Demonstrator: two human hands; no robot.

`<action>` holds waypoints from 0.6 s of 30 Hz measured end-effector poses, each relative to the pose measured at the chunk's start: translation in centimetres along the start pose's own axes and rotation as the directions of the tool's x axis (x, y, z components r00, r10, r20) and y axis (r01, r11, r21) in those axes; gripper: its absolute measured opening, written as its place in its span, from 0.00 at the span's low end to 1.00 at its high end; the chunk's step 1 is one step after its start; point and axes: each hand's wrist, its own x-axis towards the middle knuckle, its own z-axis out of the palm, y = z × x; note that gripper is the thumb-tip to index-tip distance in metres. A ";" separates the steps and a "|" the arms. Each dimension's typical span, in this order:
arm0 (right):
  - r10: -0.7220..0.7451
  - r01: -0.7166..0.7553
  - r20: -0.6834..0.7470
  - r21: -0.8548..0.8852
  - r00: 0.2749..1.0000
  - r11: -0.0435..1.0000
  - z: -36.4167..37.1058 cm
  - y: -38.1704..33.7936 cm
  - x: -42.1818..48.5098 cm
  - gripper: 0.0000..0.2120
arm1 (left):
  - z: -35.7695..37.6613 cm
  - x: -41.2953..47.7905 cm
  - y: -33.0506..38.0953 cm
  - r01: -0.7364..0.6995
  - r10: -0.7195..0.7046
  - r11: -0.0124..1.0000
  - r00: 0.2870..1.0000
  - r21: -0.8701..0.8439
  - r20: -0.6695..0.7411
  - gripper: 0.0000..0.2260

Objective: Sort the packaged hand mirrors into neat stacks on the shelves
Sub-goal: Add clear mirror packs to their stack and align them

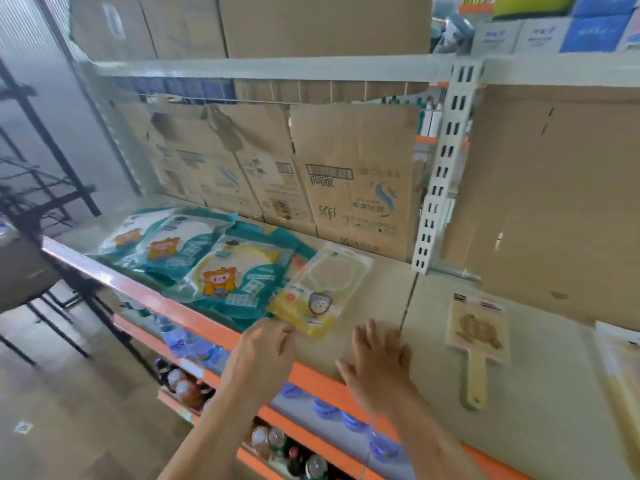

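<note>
A yellow packaged hand mirror (pixel 320 292) lies on the beige shelf (pixel 540 403), its near corner pinched by my left hand (pixel 265 351). To its left sit teal packaged mirrors (pixel 239 271) with a cartoon girl print, overlapping in a loose row. My right hand (pixel 375 365) rests flat on the shelf with fingers spread, holding nothing. Further right lies a wooden-handled mirror in a pink package (pixel 478 337). Another pale package (pixel 623 368) shows partly at the right edge.
Flattened cardboard boxes (pixel 353 188) line the back of the shelf. A white slotted upright (pixel 440 178) divides the bays. The orange shelf front (pixel 311 379) runs below my hands, with bottles (pixel 298 452) on the lower shelves. A black metal rack (pixel 41 202) stands at left.
</note>
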 end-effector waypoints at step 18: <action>0.373 -0.206 -0.349 0.430 0.860 0.879 -3.9 -4.0 7.6 0.12 | -0.7 12.8 -3.4 0.103 -0.119 0.989 0.980 0.109 0.157 0.11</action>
